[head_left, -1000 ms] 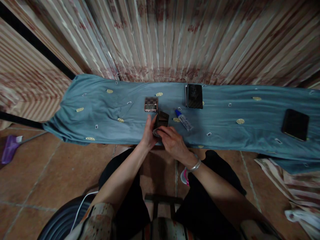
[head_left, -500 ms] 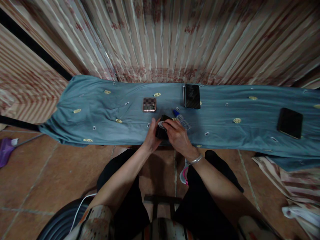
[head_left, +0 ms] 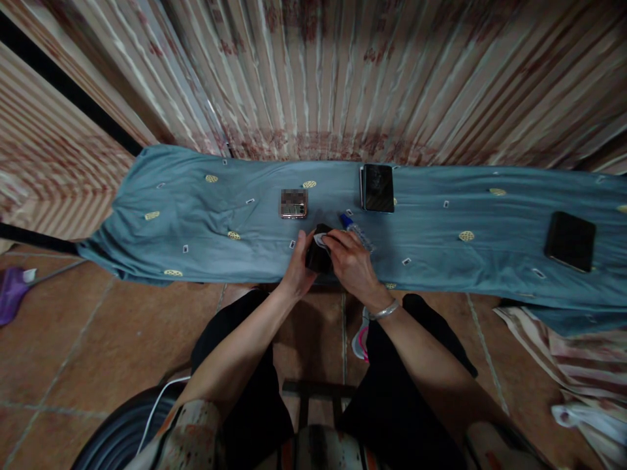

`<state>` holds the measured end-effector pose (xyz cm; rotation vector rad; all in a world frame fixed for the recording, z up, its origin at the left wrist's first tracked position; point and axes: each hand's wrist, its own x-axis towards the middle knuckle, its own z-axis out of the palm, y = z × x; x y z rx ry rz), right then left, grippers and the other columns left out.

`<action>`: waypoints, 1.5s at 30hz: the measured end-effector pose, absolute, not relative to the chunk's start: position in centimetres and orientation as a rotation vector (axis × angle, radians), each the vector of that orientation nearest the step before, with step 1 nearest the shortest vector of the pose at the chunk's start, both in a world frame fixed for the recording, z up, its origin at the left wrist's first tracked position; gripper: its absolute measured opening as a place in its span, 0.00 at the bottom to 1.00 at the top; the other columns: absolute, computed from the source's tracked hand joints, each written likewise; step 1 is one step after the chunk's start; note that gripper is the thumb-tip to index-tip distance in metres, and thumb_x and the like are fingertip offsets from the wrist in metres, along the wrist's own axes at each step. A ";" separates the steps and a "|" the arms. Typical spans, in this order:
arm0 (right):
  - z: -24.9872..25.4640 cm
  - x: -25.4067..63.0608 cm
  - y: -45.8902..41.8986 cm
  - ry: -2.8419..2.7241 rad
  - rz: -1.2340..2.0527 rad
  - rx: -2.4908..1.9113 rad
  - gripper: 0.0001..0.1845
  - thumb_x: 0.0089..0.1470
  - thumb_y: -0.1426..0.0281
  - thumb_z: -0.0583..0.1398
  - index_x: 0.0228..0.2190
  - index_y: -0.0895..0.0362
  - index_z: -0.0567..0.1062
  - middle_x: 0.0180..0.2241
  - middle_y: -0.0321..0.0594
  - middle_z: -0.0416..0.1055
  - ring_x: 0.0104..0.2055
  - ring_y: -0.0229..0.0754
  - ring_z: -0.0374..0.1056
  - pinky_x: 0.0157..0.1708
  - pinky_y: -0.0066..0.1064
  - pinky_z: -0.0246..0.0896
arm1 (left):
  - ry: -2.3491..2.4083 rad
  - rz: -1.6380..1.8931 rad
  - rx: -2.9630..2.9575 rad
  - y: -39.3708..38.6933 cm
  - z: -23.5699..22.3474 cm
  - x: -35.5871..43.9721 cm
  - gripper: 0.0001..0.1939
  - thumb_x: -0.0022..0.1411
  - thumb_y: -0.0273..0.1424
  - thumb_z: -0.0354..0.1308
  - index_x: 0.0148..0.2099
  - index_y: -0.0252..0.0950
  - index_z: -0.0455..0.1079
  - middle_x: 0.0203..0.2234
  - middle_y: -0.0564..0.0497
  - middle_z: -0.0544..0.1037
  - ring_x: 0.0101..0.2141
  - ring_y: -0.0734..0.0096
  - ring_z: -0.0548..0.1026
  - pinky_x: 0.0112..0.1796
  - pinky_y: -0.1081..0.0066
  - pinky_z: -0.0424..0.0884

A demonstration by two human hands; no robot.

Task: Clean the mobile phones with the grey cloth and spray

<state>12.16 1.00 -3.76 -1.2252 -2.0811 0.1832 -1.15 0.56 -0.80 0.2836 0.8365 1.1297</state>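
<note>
Near the front edge of the table, my left hand (head_left: pixel 296 273) grips a black phone-like device (head_left: pixel 318 262) by its left side, thumb pointing up along it. The device is tilted and partly hidden by my fingers. Pressed on its upper face is a small white wipe (head_left: pixel 322 240), pinched in the fingertips of my right hand (head_left: pixel 353 266). Just beyond my right hand lies a clear bottle with a blue cap (head_left: pixel 357 230), partly covered by the fingers.
A blue-green patterned cloth (head_left: pixel 264 241) covers the long table. On it are a small case-like object (head_left: pixel 294 203), blurred on top, a stack of dark tablets (head_left: pixel 378 188) and a black flat device (head_left: pixel 571 240). Behind stands a pleated curtain (head_left: pixel 323 78).
My right hand has slid the wipe slightly to the right and up over the black device. My left hand keeps its hold.
</note>
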 end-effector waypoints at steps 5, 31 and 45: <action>-4.3 12.9 1.0 -2.070 0.190 -1.239 0.23 0.65 0.79 0.51 0.51 0.53 0.80 0.50 0.48 0.77 0.53 0.52 0.71 0.60 0.51 0.66 | 0.839 1.146 0.314 0.7 -0.4 -1.4 0.24 0.73 0.47 0.48 0.53 0.37 0.77 0.41 0.46 0.83 0.45 0.59 0.79 0.44 0.65 0.75; -4.1 12.0 -1.0 -2.089 0.320 -1.185 0.22 0.65 0.78 0.51 0.48 0.56 0.81 0.49 0.48 0.78 0.48 0.51 0.71 0.53 0.45 0.71 | 0.857 1.208 0.301 2.1 -1.2 -2.7 0.26 0.73 0.50 0.46 0.48 0.37 0.76 0.31 0.50 0.79 0.32 0.68 0.76 0.34 0.70 0.72; -4.1 11.6 -2.1 -2.152 0.326 -1.171 0.21 0.66 0.78 0.51 0.50 0.56 0.80 0.51 0.48 0.76 0.50 0.51 0.69 0.53 0.45 0.71 | 0.866 1.259 0.356 2.4 -2.1 -2.9 0.26 0.68 0.54 0.53 0.46 0.37 0.76 0.32 0.49 0.80 0.35 0.64 0.78 0.39 0.67 0.72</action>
